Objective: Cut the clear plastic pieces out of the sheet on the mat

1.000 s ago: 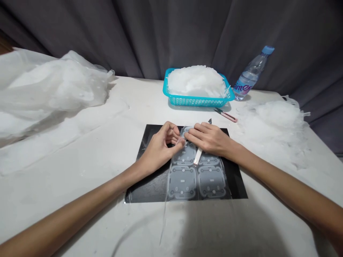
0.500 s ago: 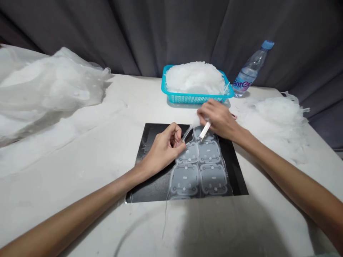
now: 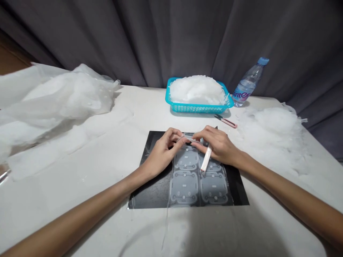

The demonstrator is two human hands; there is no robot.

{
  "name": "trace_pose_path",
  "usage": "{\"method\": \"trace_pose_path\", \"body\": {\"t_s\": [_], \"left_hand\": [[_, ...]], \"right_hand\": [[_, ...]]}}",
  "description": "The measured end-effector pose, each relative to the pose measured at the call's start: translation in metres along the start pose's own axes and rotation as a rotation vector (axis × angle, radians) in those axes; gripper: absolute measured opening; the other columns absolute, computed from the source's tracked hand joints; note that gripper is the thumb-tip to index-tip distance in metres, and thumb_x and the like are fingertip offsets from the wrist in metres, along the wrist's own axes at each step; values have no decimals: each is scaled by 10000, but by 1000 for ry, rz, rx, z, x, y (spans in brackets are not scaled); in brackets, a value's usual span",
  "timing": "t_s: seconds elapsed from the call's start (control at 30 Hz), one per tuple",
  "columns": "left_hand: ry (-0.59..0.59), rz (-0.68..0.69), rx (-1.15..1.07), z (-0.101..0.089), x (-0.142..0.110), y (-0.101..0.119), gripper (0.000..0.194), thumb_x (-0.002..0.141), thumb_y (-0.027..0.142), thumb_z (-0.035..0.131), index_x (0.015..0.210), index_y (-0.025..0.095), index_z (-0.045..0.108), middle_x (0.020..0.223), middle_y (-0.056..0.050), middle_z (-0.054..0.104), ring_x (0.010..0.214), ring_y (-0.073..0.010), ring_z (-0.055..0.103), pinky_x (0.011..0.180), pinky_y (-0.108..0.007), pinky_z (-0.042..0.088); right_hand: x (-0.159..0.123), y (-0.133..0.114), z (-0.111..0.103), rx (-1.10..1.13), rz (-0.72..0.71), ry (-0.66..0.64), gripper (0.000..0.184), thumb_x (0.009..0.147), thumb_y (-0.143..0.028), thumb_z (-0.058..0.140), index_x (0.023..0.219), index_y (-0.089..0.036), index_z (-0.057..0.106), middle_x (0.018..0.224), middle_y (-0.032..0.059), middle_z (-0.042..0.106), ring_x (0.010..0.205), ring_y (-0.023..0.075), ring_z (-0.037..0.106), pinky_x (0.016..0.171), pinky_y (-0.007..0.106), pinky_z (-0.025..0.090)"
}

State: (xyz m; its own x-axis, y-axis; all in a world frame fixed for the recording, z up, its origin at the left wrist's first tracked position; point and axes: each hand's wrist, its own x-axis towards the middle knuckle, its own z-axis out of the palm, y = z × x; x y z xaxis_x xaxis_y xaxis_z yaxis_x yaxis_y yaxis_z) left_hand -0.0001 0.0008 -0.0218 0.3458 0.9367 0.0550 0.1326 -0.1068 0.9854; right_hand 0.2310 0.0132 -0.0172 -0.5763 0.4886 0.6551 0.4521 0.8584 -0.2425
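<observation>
A clear plastic sheet of moulded rounded-square pieces (image 3: 197, 178) lies on a black mat (image 3: 152, 185) in the middle of the white table. My left hand (image 3: 163, 151) pinches the far left edge of the sheet, fingers closed. My right hand (image 3: 217, 144) meets it at the top of the sheet, fingertips pinched on the thin plastic strip. A small pale-handled knife (image 3: 206, 160) is tucked in that same hand, its handle pointing toward me.
A turquoise basket (image 3: 198, 105) heaped with white plastic pieces stands behind the mat. Small pink scissors (image 3: 226, 121) lie beside it, and a water bottle (image 3: 248, 85) stands to its right. White scrap piles (image 3: 270, 132) sit right; crumpled clear sheeting (image 3: 53, 100) fills the left.
My right hand lifted a torn-off piece toward the basket, then came back to the top of the sheet beside my left hand. My left hand stayed pinched on the sheet.
</observation>
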Motion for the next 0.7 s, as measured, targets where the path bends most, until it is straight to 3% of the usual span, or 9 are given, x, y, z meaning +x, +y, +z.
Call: {"method": "trace_pose_path", "body": {"t_s": [0.2, 0.33, 0.53, 0.7], "left_hand": [[-71, 50, -49, -6, 0, 0, 286, 1018, 402, 659, 1238, 228, 601, 1019, -40, 779, 1018, -199, 722, 921, -320, 523], [-84, 42, -7, -7, 1, 0, 259, 1013, 431, 658, 1131, 208, 719, 1085, -67, 777, 1064, -226, 728, 979, -359, 539], [-44, 35, 8, -4, 1, 2, 276, 930, 430, 769, 1080, 200, 741, 1082, -63, 769, 1021, -213, 711, 922, -339, 550], [-44, 11, -58, -5, 1, 1, 247, 953, 423, 748, 1046, 195, 735, 1031, -56, 780, 997, -202, 734, 930, -330, 557]], "right_hand": [[-4, -3, 6, -24, -32, 25, 78, 1035, -214, 635, 1081, -153, 647, 861, 64, 723, 806, 207, 600, 697, 325, 492], [-3, -3, 5, -30, -33, 43, 61, 1037, -200, 622, 1080, -170, 652, 878, 64, 747, 811, 205, 603, 706, 330, 501], [-2, -4, 2, -40, -45, 58, 48, 1028, -184, 616, 1057, -178, 653, 864, 60, 751, 788, 206, 606, 677, 331, 503], [-1, -5, 1, -68, -56, 63, 42, 1019, -187, 631, 1055, -178, 651, 856, 53, 750, 778, 205, 604, 671, 328, 506]]}}
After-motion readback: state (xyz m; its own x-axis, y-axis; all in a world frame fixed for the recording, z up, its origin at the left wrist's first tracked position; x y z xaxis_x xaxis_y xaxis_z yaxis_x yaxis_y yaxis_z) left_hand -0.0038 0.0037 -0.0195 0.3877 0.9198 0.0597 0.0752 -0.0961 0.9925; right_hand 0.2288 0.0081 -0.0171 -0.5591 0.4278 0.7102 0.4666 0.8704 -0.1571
